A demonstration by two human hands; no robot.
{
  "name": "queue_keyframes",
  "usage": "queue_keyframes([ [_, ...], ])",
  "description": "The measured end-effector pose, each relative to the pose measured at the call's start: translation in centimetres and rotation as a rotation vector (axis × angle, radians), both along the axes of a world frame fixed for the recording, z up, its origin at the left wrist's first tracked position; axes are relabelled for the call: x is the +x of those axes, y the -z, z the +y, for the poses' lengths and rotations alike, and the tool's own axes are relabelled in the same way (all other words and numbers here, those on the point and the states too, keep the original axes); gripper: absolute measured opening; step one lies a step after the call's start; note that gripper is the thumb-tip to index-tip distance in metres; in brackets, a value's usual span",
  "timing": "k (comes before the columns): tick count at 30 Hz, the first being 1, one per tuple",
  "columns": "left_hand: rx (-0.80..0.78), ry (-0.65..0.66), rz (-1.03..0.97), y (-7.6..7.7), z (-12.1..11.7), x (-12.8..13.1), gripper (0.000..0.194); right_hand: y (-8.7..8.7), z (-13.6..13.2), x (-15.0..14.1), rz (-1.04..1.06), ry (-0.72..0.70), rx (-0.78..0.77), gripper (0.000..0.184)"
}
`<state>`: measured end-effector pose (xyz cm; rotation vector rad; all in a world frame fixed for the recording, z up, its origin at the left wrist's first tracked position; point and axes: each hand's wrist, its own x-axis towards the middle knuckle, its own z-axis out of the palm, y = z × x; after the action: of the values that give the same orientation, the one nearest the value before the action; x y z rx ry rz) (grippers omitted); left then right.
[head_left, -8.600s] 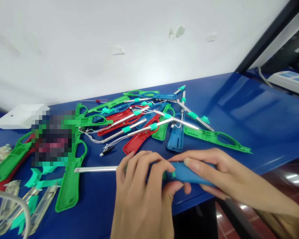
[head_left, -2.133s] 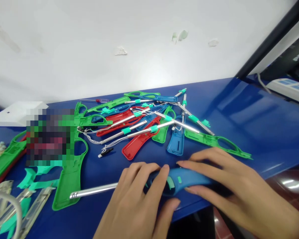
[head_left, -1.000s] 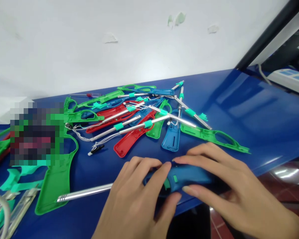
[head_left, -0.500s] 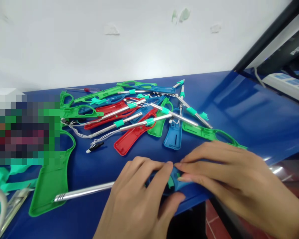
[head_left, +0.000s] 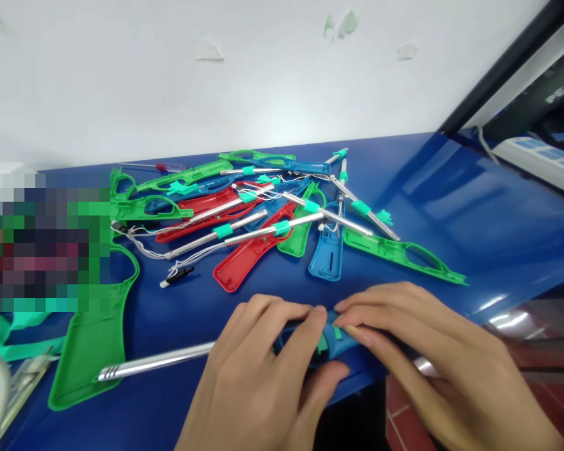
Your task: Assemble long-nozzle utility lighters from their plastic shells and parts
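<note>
Close to the table's front edge, my left hand (head_left: 263,363) is closed round a blue plastic handle piece (head_left: 337,346). A silver metal tube (head_left: 160,360) sticks out leftward from beneath that hand, its slotted end over a green handle shell (head_left: 94,344). Bits of green tape (head_left: 337,332) show in the blue piece between my hands. The fingertips of my right hand (head_left: 432,338) pinch the right part of the same piece. My palms and fingers hide most of it.
Behind my hands lies a pile of red handle shells (head_left: 244,257), blue shells (head_left: 328,257), green shells (head_left: 404,254) and taped metal tubes (head_left: 254,235) with white wires. A screwdriver (head_left: 169,167) lies near the wall. A power strip (head_left: 540,166) is at right.
My right hand has shifted slightly and its fingers have arched over the blue handle piece, uncovering more green tape. My left hand keeps its grip in nearly the same place.
</note>
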<state>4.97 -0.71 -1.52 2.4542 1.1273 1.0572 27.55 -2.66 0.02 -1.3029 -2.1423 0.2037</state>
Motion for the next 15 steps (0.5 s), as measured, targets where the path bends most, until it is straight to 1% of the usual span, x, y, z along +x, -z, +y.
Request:
queue_keyframes([
  [5,-0.045,0.018,0.040,-0.4,0.0,-0.3,0.013,1.0,-0.6,-0.9,0.095,0.110,-0.021,0.017],
  [8,-0.072,0.038,0.072,-0.7,0.0,-0.5,0.018,1.3,-0.7,-1.2,0.131,0.115,-0.050,0.016],
  [10,-0.053,0.030,0.052,-0.8,0.0,-0.4,0.022,1.3,-0.7,-1.4,0.146,0.111,-0.053,0.017],
  [15,-0.033,0.034,0.031,-0.6,0.1,-0.3,0.024,1.2,-0.5,-1.4,0.163,0.106,-0.065,0.018],
])
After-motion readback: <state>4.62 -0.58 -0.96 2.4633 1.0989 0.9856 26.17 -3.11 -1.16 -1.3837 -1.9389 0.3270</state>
